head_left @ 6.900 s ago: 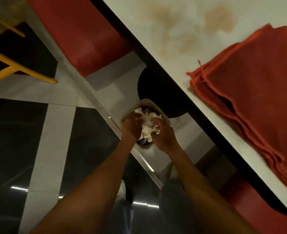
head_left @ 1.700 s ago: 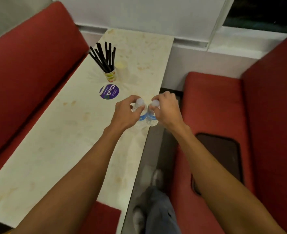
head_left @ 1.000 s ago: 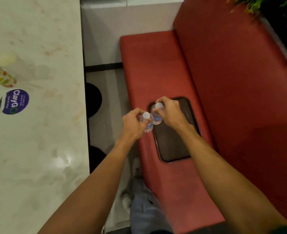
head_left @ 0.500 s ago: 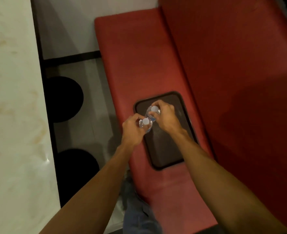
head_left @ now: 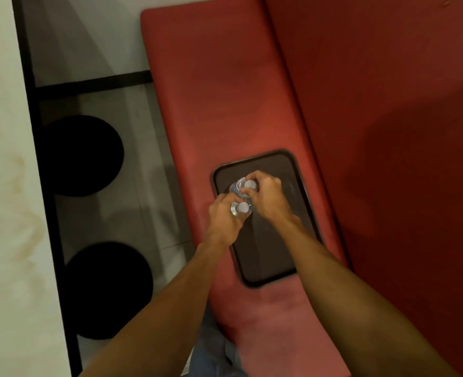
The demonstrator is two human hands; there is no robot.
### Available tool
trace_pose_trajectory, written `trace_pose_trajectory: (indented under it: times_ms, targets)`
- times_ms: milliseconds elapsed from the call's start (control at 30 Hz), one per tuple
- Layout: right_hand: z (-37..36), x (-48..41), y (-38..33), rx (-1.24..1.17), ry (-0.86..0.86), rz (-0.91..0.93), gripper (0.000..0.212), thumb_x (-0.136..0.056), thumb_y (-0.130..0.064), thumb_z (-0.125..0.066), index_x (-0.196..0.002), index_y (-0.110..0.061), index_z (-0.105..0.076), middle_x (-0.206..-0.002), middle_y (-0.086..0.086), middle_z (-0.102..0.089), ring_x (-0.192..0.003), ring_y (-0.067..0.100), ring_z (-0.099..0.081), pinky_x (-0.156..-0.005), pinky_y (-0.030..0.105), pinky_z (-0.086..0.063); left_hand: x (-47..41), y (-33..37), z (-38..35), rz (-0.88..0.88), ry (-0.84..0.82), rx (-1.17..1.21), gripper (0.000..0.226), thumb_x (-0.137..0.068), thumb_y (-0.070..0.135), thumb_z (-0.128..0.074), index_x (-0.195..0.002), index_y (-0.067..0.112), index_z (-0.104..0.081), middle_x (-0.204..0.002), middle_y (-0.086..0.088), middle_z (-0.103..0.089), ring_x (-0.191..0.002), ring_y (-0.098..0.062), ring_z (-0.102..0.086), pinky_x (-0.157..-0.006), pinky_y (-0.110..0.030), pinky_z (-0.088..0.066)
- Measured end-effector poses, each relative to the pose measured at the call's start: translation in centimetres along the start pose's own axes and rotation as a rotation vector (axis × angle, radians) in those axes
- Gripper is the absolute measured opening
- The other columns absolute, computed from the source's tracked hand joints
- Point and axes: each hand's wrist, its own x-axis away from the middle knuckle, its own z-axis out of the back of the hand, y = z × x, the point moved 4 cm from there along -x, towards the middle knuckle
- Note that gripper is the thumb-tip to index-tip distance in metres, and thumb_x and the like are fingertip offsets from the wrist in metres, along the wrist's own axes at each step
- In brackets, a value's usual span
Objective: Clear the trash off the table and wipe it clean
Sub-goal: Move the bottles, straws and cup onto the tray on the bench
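The stained white table (head_left: 4,186) runs down the left edge. Two round black table bases (head_left: 83,156) stand on the floor beside it. The left hand (head_left: 223,219) grips the left bottle (head_left: 242,208) below its white cap, fingers curled round the neck. Just beyond it, the right hand (head_left: 265,194) grips the right bottle (head_left: 249,185) in the same way. Both bottles are upright and almost touching. 1.7 s ago they stood at the table edge; now they are over the far left part of the dark tray (head_left: 268,254). Contact with the tray cannot be confirmed. The tray lies on the red bench seat (head_left: 224,91). Bottle label text is unreadable.
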Motion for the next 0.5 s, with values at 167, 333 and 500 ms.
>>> trace_pose_trajectory:
  times_ms: [167, 333, 500]
  targets:
    - [-0.7, -0.4, 0.1, 0.023, -0.013, -0.009, 0.011, -0.093, -0.021, -0.074, -0.102, -0.02, -0.067, -0.102, -0.007, -0.069, -0.089, 0.008, -0.068, -0.077, 0.036, -0.063, 0.0, -0.6, 0.0, -0.03, -0.031, -0.026, 0.026, -0.085, 0.013, -0.085, -0.107, 0.022, -0.072, -0.107, 0.008, -0.067, -0.1, -0.015, -0.065, -0.086, -0.037, -0.059]
    - [-1.0, -1.0, -1.2, 0.052, -0.019, 0.006, 0.02, -0.09, -0.025, -0.079, -0.105, -0.016, -0.068, -0.108, -0.002, -0.066, -0.095, 0.014, -0.066, -0.08, 0.03, -0.058, -0.2, -0.6, 0.0, 0.041, -0.078, -0.039, 0.036, -0.084, 0.018, -0.086, -0.114, 0.022, -0.067, -0.117, 0.002, -0.061, -0.099, -0.014, -0.066, -0.08, -0.018, -0.054]
    - [-0.7, -0.2, -1.6, 0.088, -0.049, -0.024, 0.033, -0.092, -0.03, -0.077, -0.119, -0.014, -0.067, -0.121, 0.001, -0.061, -0.11, 0.018, -0.06, -0.091, 0.034, -0.054, 0.6, 0.4, 1.3, 0.092, -0.18, -0.096, 0.06, -0.078, 0.024, -0.09, -0.129, 0.021, -0.058, -0.126, 0.004, -0.055, -0.11, -0.012, -0.058, -0.089, -0.022, -0.05]
